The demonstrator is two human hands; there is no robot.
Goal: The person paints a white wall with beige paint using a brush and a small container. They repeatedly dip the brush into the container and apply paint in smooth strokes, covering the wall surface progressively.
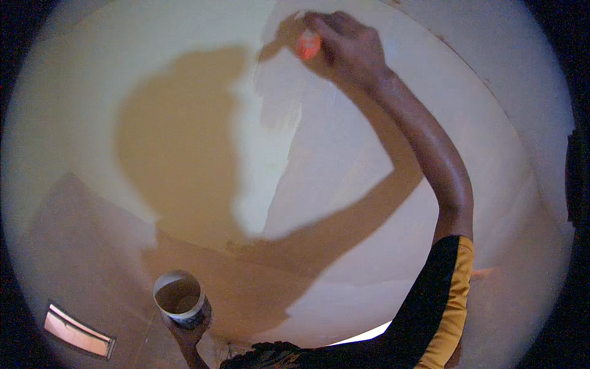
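My right hand [352,46] is raised against the wall at the top of the view, its fingers closed around a tool with a red handle end [309,46], apparently a paintbrush; its working end is hidden behind the hand. Low on the left, my left hand [198,330] grips an open paint can [203,311], tilted so that its inside shows. The painted wall [341,152] fills most of the view. A ragged edge runs down it, between a pale greenish area on the left and a whiter, greyish coat on the right.
Shadows of a head and an arm fall broadly across the wall. A curved edge [488,85] of the wall surface runs down the right side. At lower left there is a bright window-like opening [80,332]. A dark object [576,175] stands at the far right rim.
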